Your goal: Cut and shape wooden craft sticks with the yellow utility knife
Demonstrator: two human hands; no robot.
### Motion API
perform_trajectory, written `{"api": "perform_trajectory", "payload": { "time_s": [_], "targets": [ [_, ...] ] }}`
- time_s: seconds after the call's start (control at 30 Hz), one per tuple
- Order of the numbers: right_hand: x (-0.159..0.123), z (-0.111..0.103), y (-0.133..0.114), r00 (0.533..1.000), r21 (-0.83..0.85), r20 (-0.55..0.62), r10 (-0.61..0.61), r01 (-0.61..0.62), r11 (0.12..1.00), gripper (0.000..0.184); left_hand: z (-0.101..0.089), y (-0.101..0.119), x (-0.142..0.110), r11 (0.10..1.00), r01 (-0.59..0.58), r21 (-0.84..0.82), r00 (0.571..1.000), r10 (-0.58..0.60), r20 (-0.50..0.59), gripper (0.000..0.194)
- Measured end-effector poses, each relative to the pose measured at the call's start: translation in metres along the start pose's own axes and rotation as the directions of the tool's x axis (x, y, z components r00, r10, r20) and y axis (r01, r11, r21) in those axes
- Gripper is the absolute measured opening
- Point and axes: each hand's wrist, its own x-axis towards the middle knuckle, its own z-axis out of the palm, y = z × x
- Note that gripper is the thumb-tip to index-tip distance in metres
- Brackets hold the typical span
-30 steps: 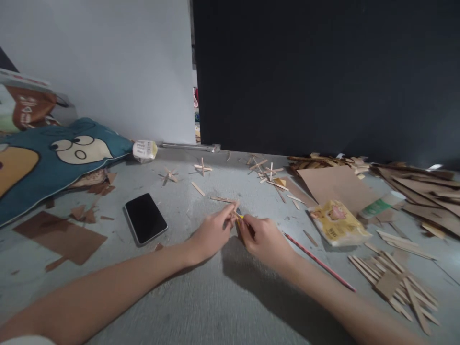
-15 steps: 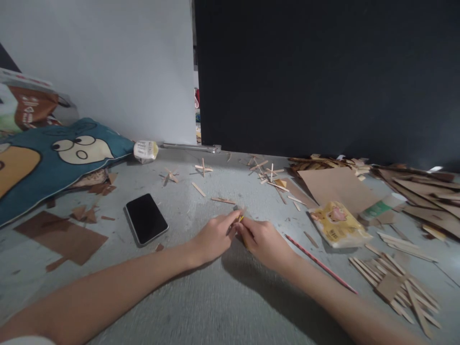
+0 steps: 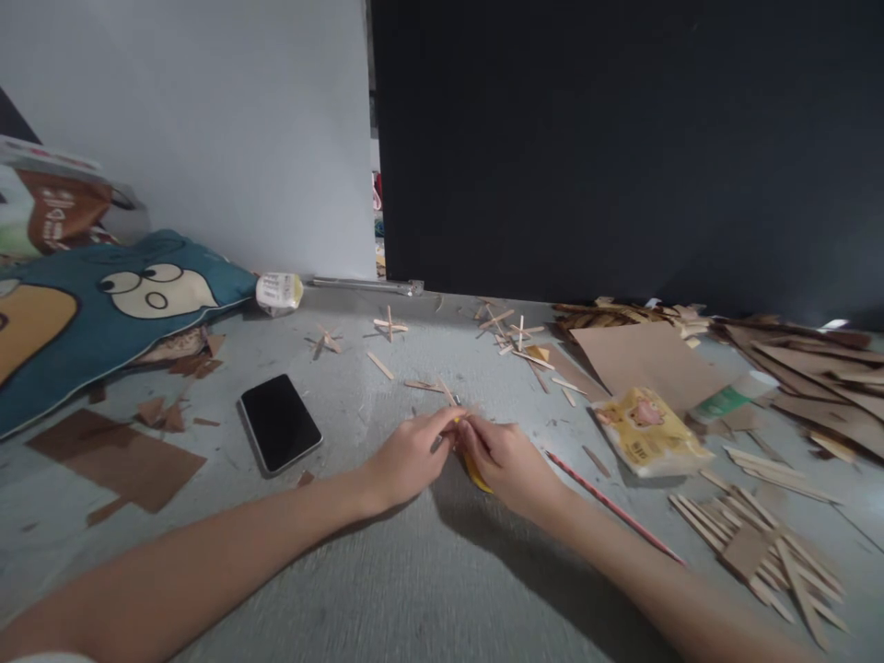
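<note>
My left hand (image 3: 409, 458) and my right hand (image 3: 509, 460) meet at the middle of the table, fingertips touching. Pinched in the left fingers is a thin wooden stick (image 3: 447, 390), its free end pointing up and away from me. The right hand is wrapped round a yellow-handled cutter knife (image 3: 478, 475); the handle shows beneath the palm, and a small metal part shows beyond the fingertips. Where blade and wood meet is hidden by the fingers. Just beyond the hands lies another wooden strip (image 3: 423, 386).
A phone (image 3: 280, 424) lies to the left, near brown cardboard (image 3: 114, 459). Small crossed-stick pieces (image 3: 390, 324) stand farther back. At right are a red striped pencil (image 3: 614, 506), a yellow packet (image 3: 649, 431), a glue stick (image 3: 733, 396) and a stick pile (image 3: 780, 543).
Both hands stay in the same place. The held stick's visible end has shifted and now points upward beyond the fingers. More of the yellow handle shows under my right hand.
</note>
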Motion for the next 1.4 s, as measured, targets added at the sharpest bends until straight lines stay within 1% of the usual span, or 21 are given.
{"api": "perform_trajectory", "payload": {
  "time_s": [0.1, 0.2, 0.37, 0.43, 0.5, 0.57, 0.67, 0.73, 0.8, 0.87, 0.93, 1.0, 1.07, 1.1, 1.17, 1.2, 1.23, 1.27, 1.33, 1.37, 1.4],
  "targets": [
    [0.000, -0.002, 0.003, 0.998, 0.068, -0.042, 0.045, -0.042, 0.997, 0.035, 0.001, -0.001, 0.000, 1.000, -0.010, 0.012, 1.000, 0.010, -0.001, 0.030],
    [0.000, -0.002, 0.008, 0.991, 0.183, -0.101, 0.083, -0.064, 0.981, 0.034, 0.003, -0.003, 0.000, 0.996, -0.070, 0.049, 0.997, 0.069, 0.021, 0.026],
    [-0.001, 0.006, 0.017, 0.982, 0.241, -0.187, 0.035, 0.011, 0.971, 0.023, -0.001, 0.003, 0.000, 0.995, -0.096, 0.033, 0.995, 0.095, 0.033, 0.029],
    [-0.001, 0.008, 0.021, 0.966, 0.263, -0.251, 0.061, 0.007, 0.965, 0.021, -0.006, 0.007, 0.002, 0.996, -0.088, -0.026, 0.996, 0.089, 0.033, 0.032],
    [-0.001, 0.009, 0.024, 0.952, 0.300, -0.288, 0.103, -0.013, 0.954, 0.021, -0.010, 0.011, 0.004, 0.989, -0.044, -0.140, 0.997, 0.052, 0.050, 0.034],
    [-0.002, 0.009, 0.026, 0.958, 0.348, -0.264, 0.115, -0.016, 0.937, 0.023, -0.012, 0.013, 0.006, 0.966, 0.038, -0.257, 0.998, -0.021, 0.066, 0.033],
    [-0.005, 0.008, 0.027, 0.989, 0.349, -0.146, 0.016, 0.036, 0.936, 0.023, -0.010, 0.010, 0.010, 0.896, 0.153, -0.418, 0.987, -0.160, 0.019, 0.036],
    [-0.007, 0.007, 0.027, 0.994, 0.312, -0.101, -0.050, 0.080, 0.947, 0.023, -0.008, 0.006, 0.011, 0.853, 0.196, -0.483, 0.975, -0.222, 0.005, 0.037],
    [-0.008, 0.006, 0.027, 0.987, 0.283, -0.142, -0.073, 0.111, 0.953, 0.024, -0.007, 0.003, 0.012, 0.859, 0.202, -0.471, 0.970, -0.241, -0.023, 0.035],
    [-0.005, 0.004, 0.030, 0.965, 0.254, -0.257, -0.050, 0.118, 0.960, 0.026, -0.006, 0.002, 0.011, 0.888, 0.178, -0.424, 0.971, -0.229, -0.071, 0.035],
    [0.001, 0.001, 0.037, 0.919, 0.223, -0.393, 0.029, 0.064, 0.973, 0.029, -0.006, 0.001, 0.011, 0.914, 0.161, -0.371, 0.971, -0.214, -0.107, 0.037],
    [0.011, -0.002, 0.048, 0.866, 0.226, -0.474, 0.160, -0.056, 0.973, 0.034, -0.006, 0.000, 0.012, 0.934, 0.163, -0.319, 0.970, -0.210, -0.119, 0.037],
    [0.021, -0.007, 0.059, 0.812, 0.233, -0.528, 0.246, -0.140, 0.962, 0.037, -0.004, -0.002, 0.014, 0.942, 0.164, -0.294, 0.972, -0.205, -0.114, 0.035],
    [0.026, -0.009, 0.064, 0.797, 0.222, -0.539, 0.275, -0.180, 0.958, 0.037, -0.003, -0.004, 0.016, 0.941, 0.160, -0.299, 0.973, -0.202, -0.115, 0.034],
    [0.033, -0.012, 0.071, 0.795, 0.117, -0.542, 0.271, -0.247, 0.962, 0.032, -0.001, -0.008, 0.019, 0.938, 0.152, -0.312, 0.976, -0.192, -0.102, 0.031],
    [0.035, -0.013, 0.071, 0.792, 0.020, -0.563, 0.237, -0.273, 0.962, 0.027, -0.001, -0.010, 0.021, 0.938, 0.154, -0.310, 0.976, -0.194, -0.101, 0.030],
    [0.035, -0.013, 0.070, 0.788, -0.077, -0.582, 0.203, -0.302, 0.950, 0.028, 0.000, -0.012, 0.023, 0.943, 0.165, -0.290, 0.973, -0.203, -0.106, 0.029],
    [0.034, -0.012, 0.066, 0.796, -0.156, -0.581, 0.169, -0.313, 0.937, 0.031, 0.000, -0.013, 0.024, 0.952, 0.173, -0.253, 0.972, -0.206, -0.112, 0.027],
    [0.026, -0.007, 0.053, 0.867, -0.269, -0.490, 0.088, -0.246, 0.931, 0.033, -0.001, -0.015, 0.026, 0.973, 0.165, -0.160, 0.978, -0.182, -0.100, 0.026],
    [0.020, -0.004, 0.044, 0.928, -0.309, -0.373, 0.029, -0.154, 0.938, 0.029, -0.002, -0.014, 0.027, 0.979, 0.170, -0.111, 0.981, -0.178, -0.073, 0.027],
    [0.012, -0.001, 0.035, 0.970, -0.338, -0.241, -0.028, -0.056, 0.939, 0.027, -0.004, -0.013, 0.027, 0.981, 0.180, -0.067, 0.982, -0.183, -0.041, 0.031]
  ]
}}
